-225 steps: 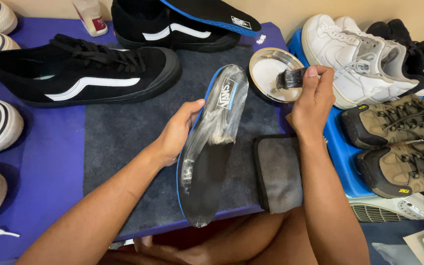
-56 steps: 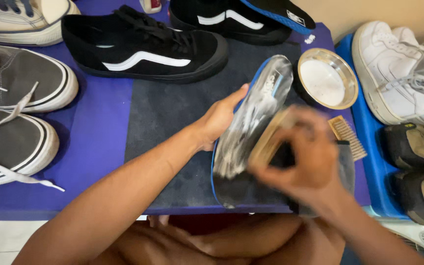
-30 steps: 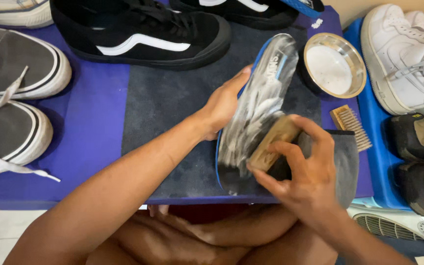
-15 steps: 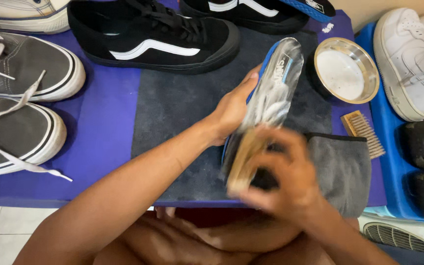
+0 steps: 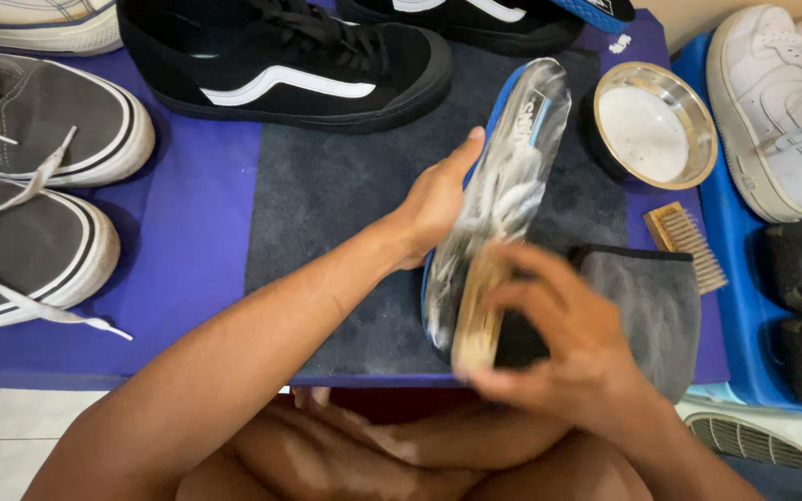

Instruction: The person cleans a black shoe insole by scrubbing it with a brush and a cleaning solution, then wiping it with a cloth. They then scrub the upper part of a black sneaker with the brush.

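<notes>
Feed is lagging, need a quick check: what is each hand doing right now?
Left hand: closed on the soapy insole, holding its edge.
Right hand: closed on a wooden brush, pressed against the insole; blurred.

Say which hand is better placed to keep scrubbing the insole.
Right, probably. The right hand already grips the wooden brush on the lower end of the soapy insole. The left hand is occupied, steadying the insole's edge over the dark mat.
</notes>
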